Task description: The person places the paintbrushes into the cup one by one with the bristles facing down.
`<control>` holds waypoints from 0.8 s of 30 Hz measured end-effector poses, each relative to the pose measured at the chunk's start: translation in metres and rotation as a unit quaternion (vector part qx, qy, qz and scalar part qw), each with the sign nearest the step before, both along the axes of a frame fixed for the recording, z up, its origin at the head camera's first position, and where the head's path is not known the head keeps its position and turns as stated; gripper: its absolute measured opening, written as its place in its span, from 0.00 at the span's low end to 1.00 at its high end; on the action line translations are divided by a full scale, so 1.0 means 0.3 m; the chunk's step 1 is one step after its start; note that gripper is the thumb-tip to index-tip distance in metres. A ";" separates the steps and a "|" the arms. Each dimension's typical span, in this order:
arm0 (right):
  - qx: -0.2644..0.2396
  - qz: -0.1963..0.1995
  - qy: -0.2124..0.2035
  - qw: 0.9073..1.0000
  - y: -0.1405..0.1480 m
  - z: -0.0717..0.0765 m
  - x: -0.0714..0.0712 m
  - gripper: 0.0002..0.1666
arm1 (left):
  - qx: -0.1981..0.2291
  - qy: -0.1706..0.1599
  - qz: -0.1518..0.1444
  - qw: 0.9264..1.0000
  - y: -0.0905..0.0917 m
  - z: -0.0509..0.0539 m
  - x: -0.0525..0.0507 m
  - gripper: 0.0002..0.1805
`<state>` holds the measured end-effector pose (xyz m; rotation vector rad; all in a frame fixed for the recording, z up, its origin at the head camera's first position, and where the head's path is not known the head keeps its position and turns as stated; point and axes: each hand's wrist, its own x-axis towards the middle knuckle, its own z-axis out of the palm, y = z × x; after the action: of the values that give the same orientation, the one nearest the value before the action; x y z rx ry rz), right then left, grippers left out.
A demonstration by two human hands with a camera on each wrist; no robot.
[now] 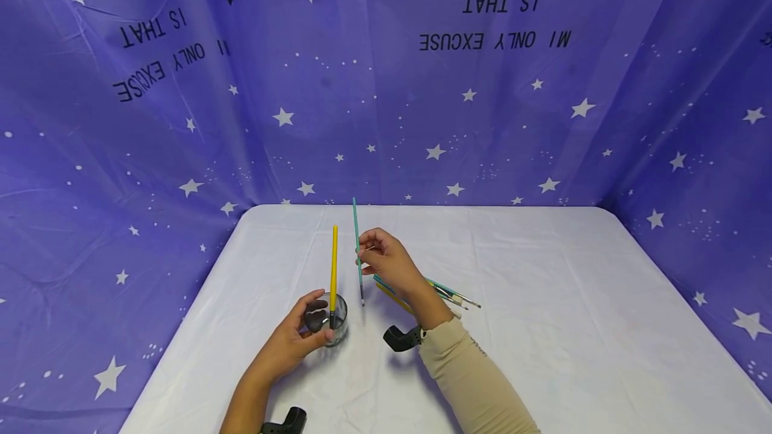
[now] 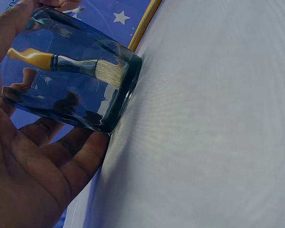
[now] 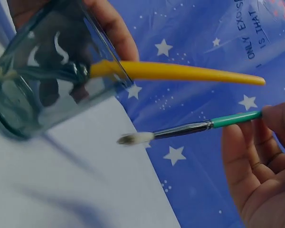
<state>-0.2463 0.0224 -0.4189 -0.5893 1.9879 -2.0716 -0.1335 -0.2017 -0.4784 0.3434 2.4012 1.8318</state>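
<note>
A clear glass (image 1: 341, 335) stands on the table, and my left hand (image 1: 291, 341) curls its fingers and thumb round it. Inside the glass, bristles down, leans a yellow-handled paintbrush (image 1: 334, 266); its flat pale bristles (image 2: 109, 72) show through the wall near the base. My right hand (image 1: 392, 263) pinches a thin green-handled paintbrush (image 1: 356, 223) between thumb and fingers. That brush points its bristles down, just right of the glass and apart from it. In the right wrist view its rounded pale tip (image 3: 135, 138) hangs in the air beside the glass (image 3: 42, 71).
Several more paintbrushes (image 1: 452, 296), green and yellow handled, lie on the white table (image 1: 543, 327) under and beside my right wrist. A purple curtain with stars (image 1: 374, 99) hangs behind the table's far edge and along both sides.
</note>
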 end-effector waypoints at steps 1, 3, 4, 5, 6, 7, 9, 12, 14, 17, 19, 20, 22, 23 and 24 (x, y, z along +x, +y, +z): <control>-0.007 0.000 -0.003 1.000 -0.007 -0.001 0.003 0.11 | 0.001 -0.001 0.000 1.000 0.000 -0.001 0.000 0.42; -0.021 -0.002 -0.006 1.000 -0.020 -0.003 0.008 0.12 | 0.002 -0.003 0.000 1.000 0.000 0.000 0.000 0.42; -0.028 -0.004 -0.006 1.000 -0.026 -0.003 0.011 0.12 | 0.002 -0.004 0.000 1.000 0.000 0.001 0.001 0.42; -0.035 -0.006 -0.005 0.999 -0.032 -0.002 0.014 0.12 | 0.002 -0.005 0.001 1.000 0.000 0.001 0.001 0.42; -0.042 -0.008 -0.004 0.999 -0.038 -0.001 0.016 0.12 | 0.002 -0.006 0.001 1.000 0.000 0.002 0.001 0.42; -0.048 -0.011 -0.002 0.999 -0.043 0.000 0.020 0.12 | 0.003 -0.006 0.001 1.000 0.000 0.002 0.001 0.42; -0.059 -0.018 -0.001 0.998 -0.053 0.000 0.025 0.12 | 0.005 -0.007 0.001 1.000 0.001 0.002 0.001 0.42; -0.070 -0.026 -0.001 0.997 -0.069 -0.004 0.030 0.11 | 0.009 -0.006 -0.002 1.000 0.001 0.001 0.001 0.42; -0.069 -0.029 -0.001 0.997 -0.077 -0.011 0.033 0.12 | 0.010 -0.006 -0.003 1.000 0.000 -0.001 0.001 0.42; -0.063 -0.031 0.001 0.998 -0.085 -0.018 0.039 0.12 | 0.010 -0.007 -0.004 1.000 0.000 -0.004 0.001 0.42; -0.062 -0.033 0.004 0.998 -0.086 -0.018 0.042 0.12 | 0.007 -0.008 -0.003 1.000 0.000 -0.005 0.001 0.42; -0.063 -0.034 0.006 0.997 -0.085 -0.016 0.043 0.12 | 0.007 -0.008 -0.001 1.000 0.000 -0.005 0.001 0.42; -0.069 -0.034 0.012 0.997 -0.083 -0.011 0.043 0.12 | 0.005 -0.011 0.000 1.000 0.000 -0.004 0.000 0.42; -0.073 -0.033 0.016 0.997 -0.082 -0.007 0.044 0.11 | 0.004 -0.012 0.000 1.000 0.000 -0.003 0.000 0.42; -0.077 -0.032 0.020 0.996 -0.082 -0.003 0.045 0.11 | 0.005 -0.015 0.003 1.000 0.000 -0.002 -0.001 0.42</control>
<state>-0.2329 -0.0022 -0.4198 -0.6077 1.9020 -2.2846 -0.1336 -0.2018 -0.4791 0.3093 2.3773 1.8375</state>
